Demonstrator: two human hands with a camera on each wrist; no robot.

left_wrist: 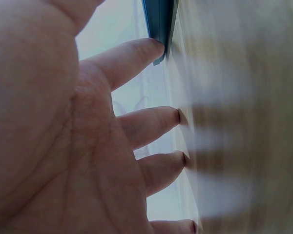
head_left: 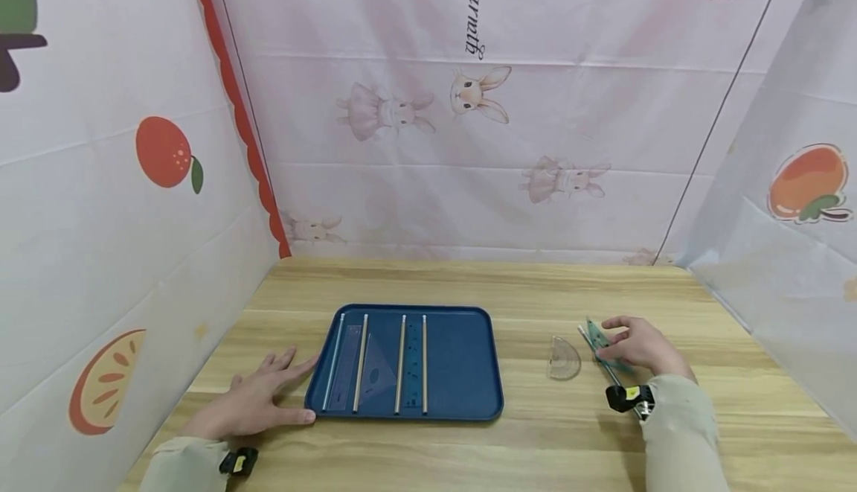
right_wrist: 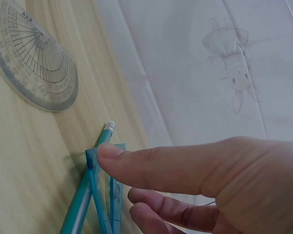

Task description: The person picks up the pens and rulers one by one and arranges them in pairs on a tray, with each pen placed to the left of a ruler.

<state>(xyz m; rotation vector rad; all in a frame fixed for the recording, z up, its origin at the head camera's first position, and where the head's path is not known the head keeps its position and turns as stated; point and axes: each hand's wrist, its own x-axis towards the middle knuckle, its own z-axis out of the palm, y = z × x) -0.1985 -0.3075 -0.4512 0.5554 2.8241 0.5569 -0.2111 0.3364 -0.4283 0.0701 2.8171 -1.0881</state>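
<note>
My left hand [head_left: 249, 403] spreads its fingers at the left side of a dark blue tray [head_left: 463, 365], thumb and index finger touching its rim. In the left wrist view the index fingertip meets the tray's edge [left_wrist: 161, 24], while the other fingertips rest on the table. At the right, my right hand [head_left: 641, 346] pinches a teal set square [right_wrist: 116, 200], tipped up on edge, with the thumb on its near side. A green pencil [right_wrist: 79, 207] with a white-tipped end lies right beside it on the table. Left of that hand lies a clear protractor [head_left: 565, 360].
Inside the tray, a blue pencil [head_left: 333, 365], several gold pencils [head_left: 361, 358], a clear ruler [head_left: 344, 373], a clear set square [head_left: 378, 373] and a blue ruler [head_left: 413, 365] lie lengthwise. Printed cloth walls [head_left: 428, 209] enclose the wooden table [head_left: 535, 440].
</note>
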